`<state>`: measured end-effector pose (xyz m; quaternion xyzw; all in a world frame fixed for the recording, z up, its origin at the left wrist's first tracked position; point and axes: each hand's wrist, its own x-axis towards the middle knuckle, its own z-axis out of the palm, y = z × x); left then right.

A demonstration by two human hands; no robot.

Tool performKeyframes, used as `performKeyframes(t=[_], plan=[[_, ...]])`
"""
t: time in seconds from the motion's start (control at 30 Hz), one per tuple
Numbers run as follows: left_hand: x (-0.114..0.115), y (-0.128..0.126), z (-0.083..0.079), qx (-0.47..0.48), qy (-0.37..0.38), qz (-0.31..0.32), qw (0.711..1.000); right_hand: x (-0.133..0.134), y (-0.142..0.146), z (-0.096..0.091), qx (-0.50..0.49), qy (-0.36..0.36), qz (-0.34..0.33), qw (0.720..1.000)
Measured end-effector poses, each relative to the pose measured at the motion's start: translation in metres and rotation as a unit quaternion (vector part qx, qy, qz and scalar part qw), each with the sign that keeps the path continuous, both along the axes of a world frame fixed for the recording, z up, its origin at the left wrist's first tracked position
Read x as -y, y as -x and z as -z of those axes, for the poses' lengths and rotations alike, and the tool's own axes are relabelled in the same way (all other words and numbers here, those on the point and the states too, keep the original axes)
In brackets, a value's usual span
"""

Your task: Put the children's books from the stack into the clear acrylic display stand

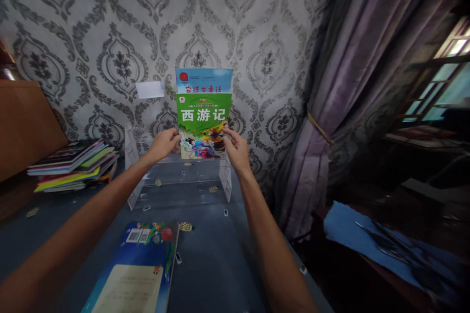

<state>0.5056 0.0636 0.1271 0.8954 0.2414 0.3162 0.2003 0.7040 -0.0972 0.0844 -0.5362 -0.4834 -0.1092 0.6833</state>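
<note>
A green children's book [203,117] stands upright in a clear acrylic tiered rack [176,181] against the wall. My left hand [163,143] grips its lower left edge. Its lower right edge is pinched by my right hand [237,149]. Behind it, one step higher, a blue book [203,80] stands upright in the same rack, only its top strip showing. The rack's lower steps hold no books.
A blue book [137,269] lies back cover up on the grey table near me. A stack of books [73,164] sits at the left beside a brown panel. A purple curtain [348,83] hangs at the right, with a blue cloth [367,244] below it.
</note>
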Motion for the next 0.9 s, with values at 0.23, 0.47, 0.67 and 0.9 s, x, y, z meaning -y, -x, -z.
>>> performKeyframes(t=[0.23, 0.47, 0.67, 0.9], plan=[[0.005, 0.002, 0.000, -0.028, -0.051, -0.007, 0.998, -0.001, -0.002, 0.000, -0.021, -0.006, -0.020, 1.000], [0.001, 0.003, 0.002, -0.047, -0.081, 0.001, 0.996, 0.003, -0.002, -0.005, -0.016, -0.009, -0.011, 1.000], [0.007, 0.006, 0.004, -0.069, -0.133, -0.035, 0.988, 0.010, 0.002, -0.011, -0.013, 0.007, -0.009, 1.000], [0.022, 0.009, 0.009, -0.070, -0.172, -0.104, 0.977, 0.023, 0.007, -0.022, 0.010, 0.000, 0.008, 1.000]])
